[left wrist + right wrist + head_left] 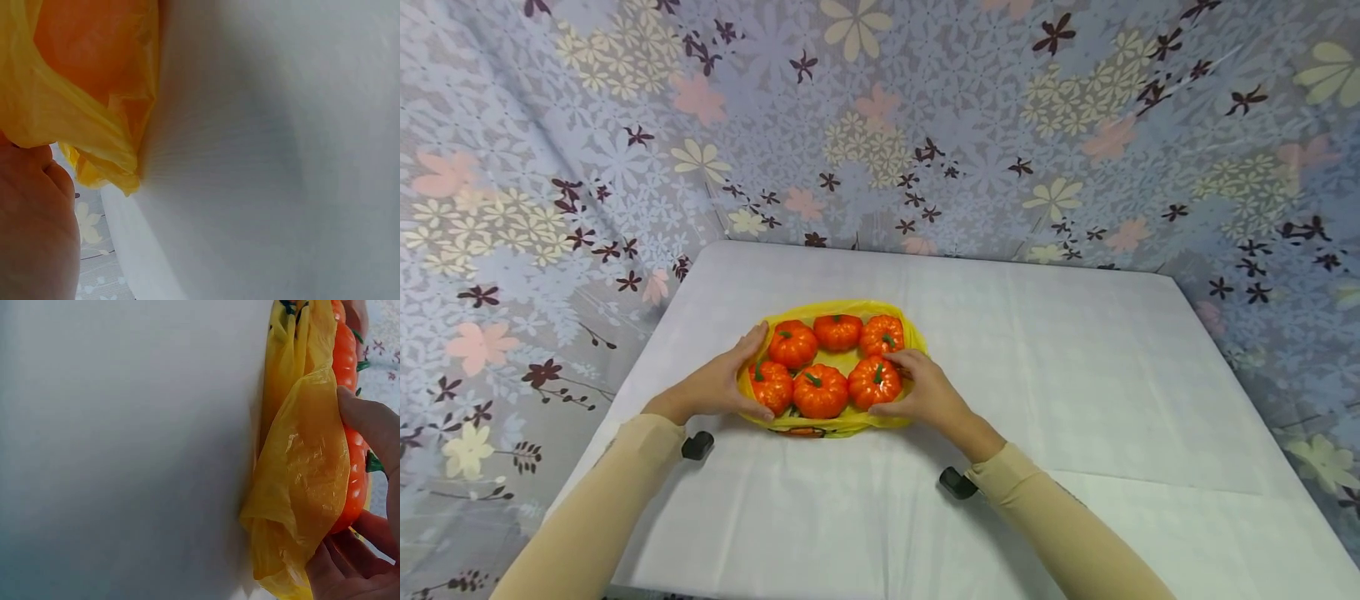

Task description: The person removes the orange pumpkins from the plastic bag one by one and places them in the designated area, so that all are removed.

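A yellow plastic bag (917, 336) lies spread open on the white table, with several small orange pumpkins with green stems inside it. My left hand (724, 382) holds the bag's left end, thumb at the front and fingers toward the back, around the front-left pumpkin (772, 387). In the left wrist view, the bag (94, 122) hides most of that hand's fingers. At the right end, my right hand (928, 393) grips the front-right pumpkin (874, 382) between thumb and fingers. The right wrist view shows the thumb (369, 422) against this pumpkin at the bag's rim.
The white-covered table (1075, 375) extends far to the right of the bag. Flower-patterned cloth (880, 125) hangs behind it and at the sides. A small black device sits at each wrist, the right one (957, 482) close above the table.
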The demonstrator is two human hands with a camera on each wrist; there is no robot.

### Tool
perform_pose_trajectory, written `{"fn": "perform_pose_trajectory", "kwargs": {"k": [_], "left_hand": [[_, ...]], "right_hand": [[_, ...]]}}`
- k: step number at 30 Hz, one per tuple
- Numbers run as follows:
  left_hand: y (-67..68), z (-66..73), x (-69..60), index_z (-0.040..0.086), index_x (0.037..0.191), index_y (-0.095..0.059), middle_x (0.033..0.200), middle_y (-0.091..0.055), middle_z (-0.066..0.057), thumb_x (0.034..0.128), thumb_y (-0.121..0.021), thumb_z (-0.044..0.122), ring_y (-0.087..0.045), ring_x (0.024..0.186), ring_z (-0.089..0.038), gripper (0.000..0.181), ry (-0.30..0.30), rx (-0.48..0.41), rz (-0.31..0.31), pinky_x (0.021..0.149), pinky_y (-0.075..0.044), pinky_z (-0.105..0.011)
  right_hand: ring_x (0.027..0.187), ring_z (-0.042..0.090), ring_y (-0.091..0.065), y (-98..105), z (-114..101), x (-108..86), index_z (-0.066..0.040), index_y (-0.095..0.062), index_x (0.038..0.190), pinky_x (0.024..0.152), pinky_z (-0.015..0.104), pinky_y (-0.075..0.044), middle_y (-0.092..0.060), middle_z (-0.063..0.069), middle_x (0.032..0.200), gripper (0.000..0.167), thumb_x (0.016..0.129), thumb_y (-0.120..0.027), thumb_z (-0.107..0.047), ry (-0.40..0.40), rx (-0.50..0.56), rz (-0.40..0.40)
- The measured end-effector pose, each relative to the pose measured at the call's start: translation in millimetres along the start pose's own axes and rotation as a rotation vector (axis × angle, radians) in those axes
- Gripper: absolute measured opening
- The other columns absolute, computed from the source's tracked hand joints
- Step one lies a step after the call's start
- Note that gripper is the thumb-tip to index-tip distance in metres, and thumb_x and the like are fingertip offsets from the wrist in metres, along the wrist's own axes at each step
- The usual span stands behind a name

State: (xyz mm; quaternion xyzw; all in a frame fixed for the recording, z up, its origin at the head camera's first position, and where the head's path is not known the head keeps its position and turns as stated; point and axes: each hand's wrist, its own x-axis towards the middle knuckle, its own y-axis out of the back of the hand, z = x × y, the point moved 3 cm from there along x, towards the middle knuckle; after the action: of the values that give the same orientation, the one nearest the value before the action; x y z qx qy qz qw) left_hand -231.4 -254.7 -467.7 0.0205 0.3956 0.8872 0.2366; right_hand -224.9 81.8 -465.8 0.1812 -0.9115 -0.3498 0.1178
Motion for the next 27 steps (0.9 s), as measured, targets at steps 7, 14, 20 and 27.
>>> {"fn": "perform_pose_trajectory", "kwargs": {"k": [7,14,20,27], "left_hand": [[-0.7,-1.3,-0.3,0.019,0.164,-0.001,0.169,0.0,-0.009,0.0618,-0.094,0.052,-0.002,0.152,-0.038,0.142,-0.003,-0.004,0.0,0.119,-0.008,-0.058],[2.7,2.1,-3.2,0.016,0.163,-0.002,0.168,-0.001,-0.01,0.0627,-0.094,0.051,-0.003,0.152,-0.039,0.141,-0.002,0.024,-0.005,0.12,-0.01,-0.058],[4.2,2.5,-2.8,0.016,0.163,-0.001,0.168,-0.001,-0.011,0.0635,-0.093,0.052,-0.003,0.152,-0.038,0.14,0.006,0.03,-0.013,0.119,-0.01,-0.058],[2.9,2.0,-3.4,0.016,0.163,-0.001,0.169,-0.001,-0.011,0.0642,-0.093,0.049,-0.003,0.152,-0.039,0.139,0.016,0.019,-0.021,0.119,-0.01,-0.06]], "right_hand": [[0.125,0.029,-0.054,2,-5,-1.4,-0.002,-0.059,0.137,0.105,0.043,-0.047,-0.057,0.013,0.134,0.083,0.069,-0.095,-0.031,-0.006,0.013,0.022],[0.126,0.027,-0.054,12,-17,-0.8,-0.001,-0.058,0.138,0.102,0.038,-0.05,-0.057,0.012,0.136,0.082,0.069,-0.096,-0.026,0.018,0.161,0.054],[0.123,0.027,-0.055,29,-27,1.6,0.0,-0.059,0.137,0.101,0.044,-0.05,-0.057,0.011,0.131,0.08,0.069,-0.096,-0.021,0.055,0.234,0.097],[0.122,0.027,-0.056,42,-21,-0.1,0.003,-0.06,0.134,0.101,0.039,-0.05,-0.058,0.013,0.132,0.076,0.069,-0.095,-0.015,0.034,0.276,0.149]]}}
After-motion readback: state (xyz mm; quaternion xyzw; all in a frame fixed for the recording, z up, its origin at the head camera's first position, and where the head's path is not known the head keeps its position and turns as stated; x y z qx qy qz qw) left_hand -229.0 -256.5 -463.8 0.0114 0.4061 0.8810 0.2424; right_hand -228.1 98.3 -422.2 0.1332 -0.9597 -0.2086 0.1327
